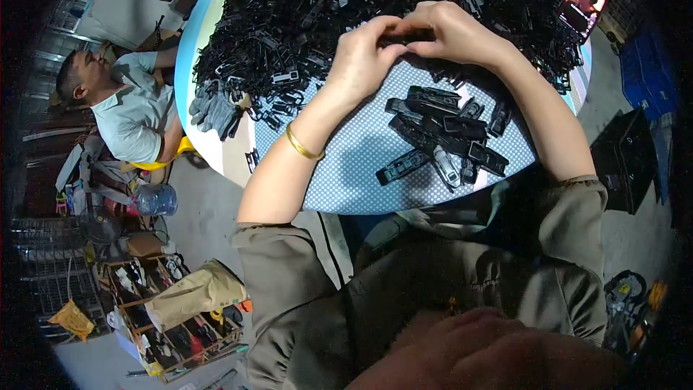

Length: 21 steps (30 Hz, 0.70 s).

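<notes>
Above the pale dotted tabletop [354, 173], my left hand [359, 54] and my right hand [456, 35] meet with their fingertips together. Both hands are closed in a pinch; whatever lies between the fingers blends into the dark parts behind and cannot be made out. A gold bangle [300, 143] circles my left wrist. Beyond my hands spreads a big heap of small black plastic parts [281, 36], several with rectangular openings. Between my forearms lies a smaller pile of elongated black clip-like parts [437, 130], one of them silvery grey [445, 167].
Grey work gloves [215, 110] rest at the table's left edge. Another person [133, 101] sits at the left. A lit phone screen [582, 6] stands at the far right. Lower left is a divided rack [195, 343]; a black box [622, 162] and blue crates [648, 72] stand right.
</notes>
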Tool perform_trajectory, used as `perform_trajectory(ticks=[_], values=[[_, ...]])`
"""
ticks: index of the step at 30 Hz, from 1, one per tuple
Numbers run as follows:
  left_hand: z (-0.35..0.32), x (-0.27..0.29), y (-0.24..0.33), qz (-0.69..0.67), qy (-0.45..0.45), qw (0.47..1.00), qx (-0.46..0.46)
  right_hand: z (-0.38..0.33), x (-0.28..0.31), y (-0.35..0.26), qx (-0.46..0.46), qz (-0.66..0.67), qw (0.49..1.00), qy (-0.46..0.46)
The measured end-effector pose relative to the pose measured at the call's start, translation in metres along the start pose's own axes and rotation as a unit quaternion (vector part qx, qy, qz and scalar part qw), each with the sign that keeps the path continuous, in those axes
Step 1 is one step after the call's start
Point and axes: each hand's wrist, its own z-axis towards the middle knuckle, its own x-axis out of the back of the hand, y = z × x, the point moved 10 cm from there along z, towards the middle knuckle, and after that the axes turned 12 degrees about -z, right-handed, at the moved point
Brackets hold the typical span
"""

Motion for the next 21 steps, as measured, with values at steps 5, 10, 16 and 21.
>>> perform_trajectory(ticks=[5,10,16,21], values=[[-0.001,0.012,-0.025,-0.31,0.068,0.939,0.133,0.0,0.025,-0.011,0.024,-0.039,0.992,0.118],[-0.004,0.008,-0.03,-0.403,0.085,0.894,0.178,-0.003,0.039,-0.015,0.027,-0.052,0.983,0.172],[-0.008,0.012,-0.042,-0.465,0.114,0.85,0.221,-0.007,0.054,-0.017,0.045,-0.045,0.967,0.245],[-0.012,0.017,-0.044,-0.431,0.128,0.864,0.227,-0.007,0.054,-0.011,-0.023,0.015,0.972,0.234]])
